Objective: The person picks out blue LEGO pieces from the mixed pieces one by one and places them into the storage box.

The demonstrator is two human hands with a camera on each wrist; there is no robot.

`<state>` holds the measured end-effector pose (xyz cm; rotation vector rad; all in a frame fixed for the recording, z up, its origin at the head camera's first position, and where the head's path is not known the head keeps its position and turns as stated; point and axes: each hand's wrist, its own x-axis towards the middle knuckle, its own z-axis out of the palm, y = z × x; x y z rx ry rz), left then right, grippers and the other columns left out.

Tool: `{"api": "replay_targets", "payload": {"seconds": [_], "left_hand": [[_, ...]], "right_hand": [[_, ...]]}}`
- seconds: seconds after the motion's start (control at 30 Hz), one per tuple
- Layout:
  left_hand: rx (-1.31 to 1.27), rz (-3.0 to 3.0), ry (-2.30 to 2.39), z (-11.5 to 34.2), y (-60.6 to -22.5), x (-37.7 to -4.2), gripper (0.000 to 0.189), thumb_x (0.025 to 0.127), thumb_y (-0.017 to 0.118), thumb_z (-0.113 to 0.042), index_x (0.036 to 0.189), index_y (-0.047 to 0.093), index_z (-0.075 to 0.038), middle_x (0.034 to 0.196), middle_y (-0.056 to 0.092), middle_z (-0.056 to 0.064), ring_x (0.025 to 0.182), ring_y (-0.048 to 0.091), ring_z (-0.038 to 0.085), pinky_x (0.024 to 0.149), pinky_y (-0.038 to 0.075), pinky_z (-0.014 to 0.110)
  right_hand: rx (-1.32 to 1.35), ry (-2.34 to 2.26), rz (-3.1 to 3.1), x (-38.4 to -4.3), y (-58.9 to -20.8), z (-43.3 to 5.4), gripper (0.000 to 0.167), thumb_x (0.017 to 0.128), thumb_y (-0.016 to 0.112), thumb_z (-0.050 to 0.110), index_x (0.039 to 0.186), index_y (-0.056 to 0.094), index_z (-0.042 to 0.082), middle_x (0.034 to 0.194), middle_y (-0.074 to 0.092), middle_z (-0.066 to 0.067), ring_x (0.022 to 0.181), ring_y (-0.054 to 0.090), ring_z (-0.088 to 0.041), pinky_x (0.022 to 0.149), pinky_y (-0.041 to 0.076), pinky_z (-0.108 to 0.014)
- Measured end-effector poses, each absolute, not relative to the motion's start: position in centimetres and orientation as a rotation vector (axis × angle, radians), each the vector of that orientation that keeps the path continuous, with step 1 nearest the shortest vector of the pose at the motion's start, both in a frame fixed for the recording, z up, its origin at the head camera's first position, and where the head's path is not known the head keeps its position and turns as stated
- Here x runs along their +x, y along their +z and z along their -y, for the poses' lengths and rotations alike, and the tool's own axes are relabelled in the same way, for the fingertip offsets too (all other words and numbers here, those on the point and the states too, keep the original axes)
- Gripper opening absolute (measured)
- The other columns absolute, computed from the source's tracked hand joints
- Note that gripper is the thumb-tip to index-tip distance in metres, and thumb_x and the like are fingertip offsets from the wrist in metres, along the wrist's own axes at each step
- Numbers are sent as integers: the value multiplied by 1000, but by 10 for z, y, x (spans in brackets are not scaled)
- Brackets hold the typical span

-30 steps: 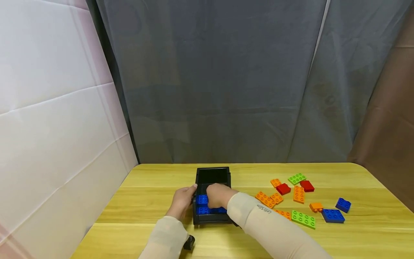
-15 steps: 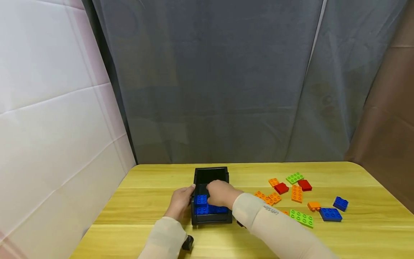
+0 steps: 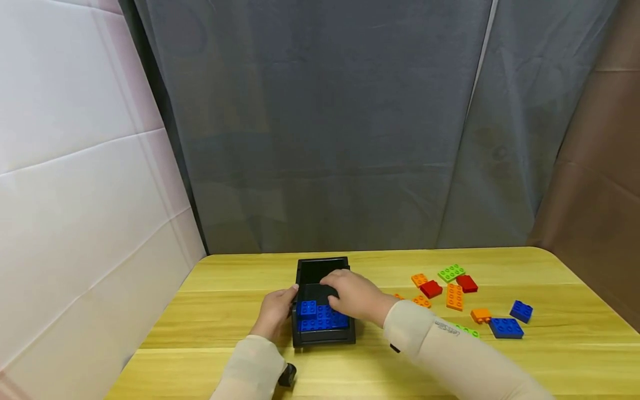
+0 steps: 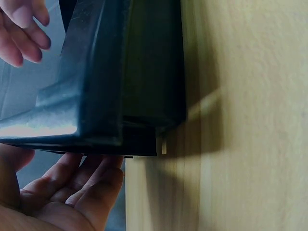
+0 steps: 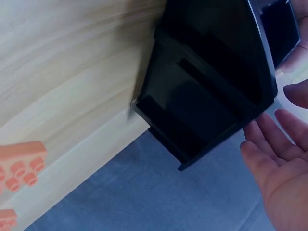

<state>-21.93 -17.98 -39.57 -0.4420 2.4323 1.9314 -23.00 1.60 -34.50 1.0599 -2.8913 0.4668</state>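
Note:
A black plastic bin (image 3: 325, 336) stands on the table, with several blue toy building bricks (image 3: 327, 318) packed studs up in its front part. One blue brick (image 3: 306, 309) sits higher than the others, at the left wall. My left hand (image 3: 272, 312) holds that wall, thumb at the rim; the left wrist view shows its fingers (image 4: 98, 180) against the outside of the bin. Over the bin's right rim reaches my right hand (image 3: 356, 294), fingers loosely extended and holding nothing. Seen from the right wrist, its fingers (image 5: 262, 159) lie apart beside the bin's outer wall (image 5: 192, 106).
To the right of the bin lie loose bricks: an orange brick (image 3: 454, 297), a red brick (image 3: 431, 289), a light green brick (image 3: 451, 273) and a blue brick (image 3: 506, 328) among several more. My right sleeve (image 3: 450, 344) hides some. A grey curtain (image 3: 320, 139) hangs behind the table.
My right hand has lifted off the blue bricks and shifted right, its curled fingers straightening and uncovering the bricks. My left hand keeps its place on the bin.

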Motion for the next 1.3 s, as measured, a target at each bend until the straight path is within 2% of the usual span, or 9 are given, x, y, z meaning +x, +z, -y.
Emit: {"api": "replay_targets", "payload": {"seconds": [0.17, 0.33, 0.6, 0.87, 1.1, 1.3], "left_hand": [[-451, -2447, 1918, 180, -396, -219, 45, 102, 47, -31, 111, 65, 9, 103, 64, 17, 98, 54, 29, 96, 46, 48], [-451, -2454, 1920, 180, -396, -219, 44, 102, 48, -31, 106, 66, 9, 93, 62, 11, 91, 53, 26, 88, 49, 41], [-461, -2459, 1922, 179, -396, -220, 43, 101, 49, -30, 104, 66, 9, 90, 59, 10, 89, 51, 25, 82, 47, 36], [-469, -2451, 1919, 179, -395, -219, 44, 101, 48, -30, 107, 65, 10, 92, 59, 11, 91, 50, 27, 84, 47, 38], [-485, -2449, 1900, 179, -394, -219, 45, 102, 48, -32, 111, 64, 9, 109, 61, 18, 103, 52, 32, 99, 45, 50], [-474, -2449, 1901, 179, -394, -219, 46, 102, 47, -33, 112, 64, 9, 112, 61, 20, 106, 52, 34, 101, 43, 52]], "right_hand": [[1088, 430, 2859, -229, -345, -24, 39, 93, 64, 21, 130, 59, 9, 132, 57, -8, 124, 53, -25, 103, 45, -40], [1051, 394, 2863, -226, -344, -36, 40, 91, 66, 24, 129, 60, 12, 133, 57, -7, 124, 52, -25, 103, 45, -42], [946, 458, 2850, -222, -344, -58, 42, 89, 68, 24, 129, 60, 13, 135, 55, -8, 126, 50, -29, 105, 42, -46], [856, 473, 2821, -217, -350, -80, 43, 87, 70, 23, 128, 60, 12, 131, 57, -6, 122, 53, -27, 102, 45, -46], [711, 495, 2875, -213, -355, -100, 46, 87, 71, 24, 130, 59, 14, 134, 55, -5, 124, 51, -26, 102, 45, -46], [663, 524, 2864, -213, -362, -118, 45, 87, 71, 22, 130, 59, 11, 133, 55, -7, 122, 53, -30, 96, 49, -47]]}}
